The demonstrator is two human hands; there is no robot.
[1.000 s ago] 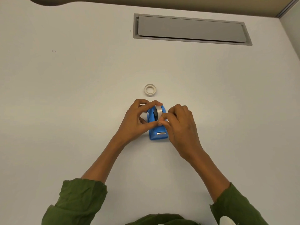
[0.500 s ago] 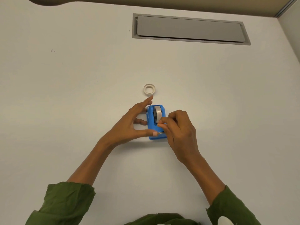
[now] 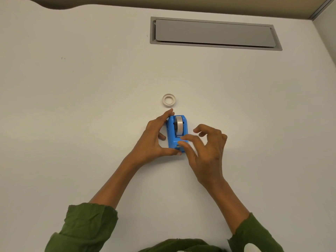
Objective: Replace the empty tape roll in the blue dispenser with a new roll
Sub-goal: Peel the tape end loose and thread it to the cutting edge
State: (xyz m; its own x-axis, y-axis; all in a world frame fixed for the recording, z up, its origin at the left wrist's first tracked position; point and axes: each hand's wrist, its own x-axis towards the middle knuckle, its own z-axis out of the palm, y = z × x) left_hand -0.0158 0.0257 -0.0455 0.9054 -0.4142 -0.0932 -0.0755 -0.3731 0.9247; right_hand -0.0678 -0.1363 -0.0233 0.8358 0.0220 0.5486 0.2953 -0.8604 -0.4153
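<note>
The blue dispenser (image 3: 172, 133) stands on the white table (image 3: 72, 124) with a tape roll (image 3: 179, 126) seated in its cradle. My left hand (image 3: 152, 140) holds the dispenser from the left, index finger at its far end and thumb at its near end. To the right, my right hand (image 3: 205, 150) has its fingers spread, with the index finger and thumb touching the near cutter end of the dispenser. An empty white tape core (image 3: 169, 100) lies flat just beyond the dispenser.
A grey recessed cable hatch (image 3: 214, 33) is set into the table at the far side. A partition edge (image 3: 323, 20) rises at the far right. My green sleeves (image 3: 87, 226) are at the bottom of the view.
My right hand has unclenched from a pinch over the roll and moved toward me and right, fingers now spread. My left hand has shifted down along the dispenser's side.
</note>
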